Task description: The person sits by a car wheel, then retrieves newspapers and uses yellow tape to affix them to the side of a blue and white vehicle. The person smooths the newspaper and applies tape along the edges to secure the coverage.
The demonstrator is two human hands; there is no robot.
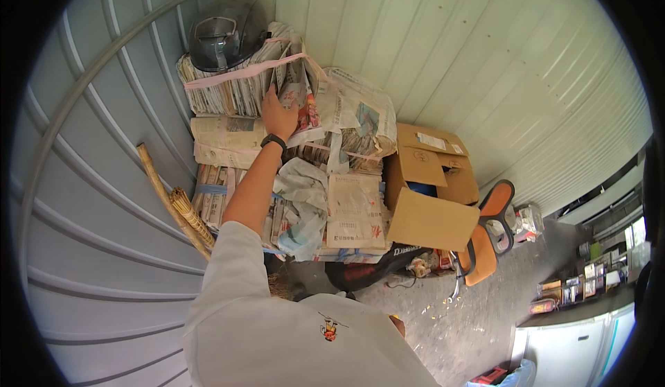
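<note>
My left hand (278, 115), with a dark watch (273, 142) at the wrist, reaches up to the newspaper stack. Its fingers are stretched out against a coloured printed sheet (308, 113) beside the upper bundle. That newspaper bundle (225, 85) is bound with a pink strap (242, 72) and carries a dark helmet (228, 30). Below lie a folded newspaper bundle (225, 137) and crumpled grey paper (303, 186). Only a small patch of my right hand (397, 326) shows past my shirt, close to something orange-yellow; its fingers are hidden.
An opened cardboard box (433, 221) stands right of the papers, with an orange-and-black chair (483, 252) beyond it. Sticks (170, 196) lean near the ribbed wall at left. A pale metal wall (443, 54) closes off the back. Shelves (582, 283) stand far right.
</note>
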